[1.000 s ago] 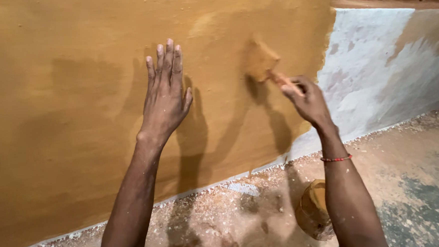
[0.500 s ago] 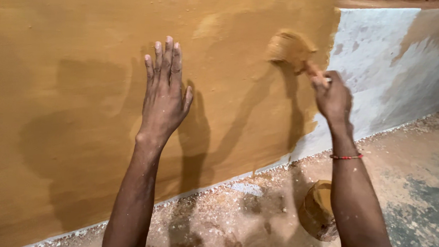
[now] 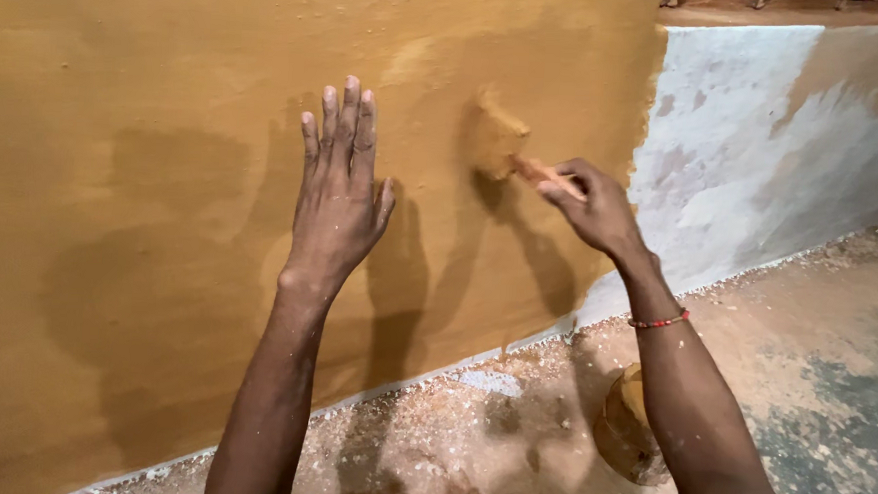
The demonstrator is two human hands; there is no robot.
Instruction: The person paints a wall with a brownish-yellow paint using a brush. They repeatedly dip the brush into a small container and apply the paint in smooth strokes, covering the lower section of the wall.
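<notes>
Two bare forearms without sleeves, ending in bare hands, left point(image 3: 339, 207) and right point(image 3: 589, 203); a thin red beaded bracelet point(image 3: 659, 321) circles the right wrist; no gloves, rings or watch visible.

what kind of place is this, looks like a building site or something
Probably a room or wall being painted or coated. The wall is freshly ochre beside a bare white patch, the right hand works a brush on it, and the floor is dusty with debris.

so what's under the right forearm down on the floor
A round container of ochre paint sits on the dusty floor; the right forearm covers its right side, so its full rim can't be seen.
</notes>
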